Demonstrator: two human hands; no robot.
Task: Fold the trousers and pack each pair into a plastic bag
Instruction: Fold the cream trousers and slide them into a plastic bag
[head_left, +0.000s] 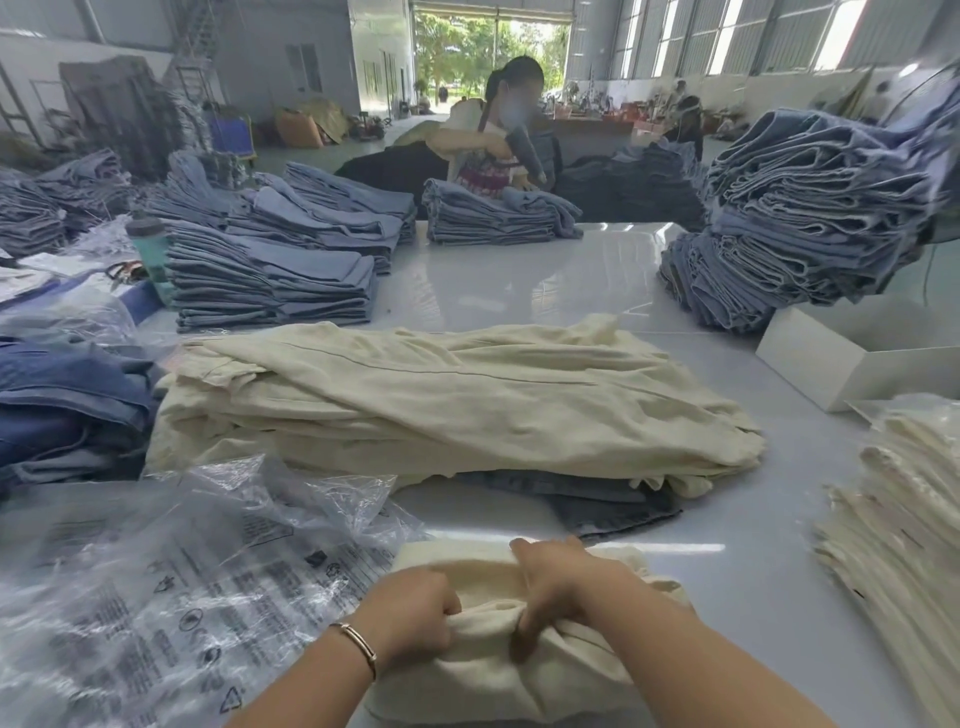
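Head view: both hands grasp the cream trousers (467, 670) bunched at the near table edge, the left hand (415, 608) clenching a fold at their left side, the right hand (561, 592) curled over the middle. The bundle's long axis runs left to right. The plastic bags (171, 587) lie just left of it, nearer the left hand.

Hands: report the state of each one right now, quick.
Left hand: closed, gripping the folded cream fabric trousers.
Right hand: closed, gripping the same cream trousers.
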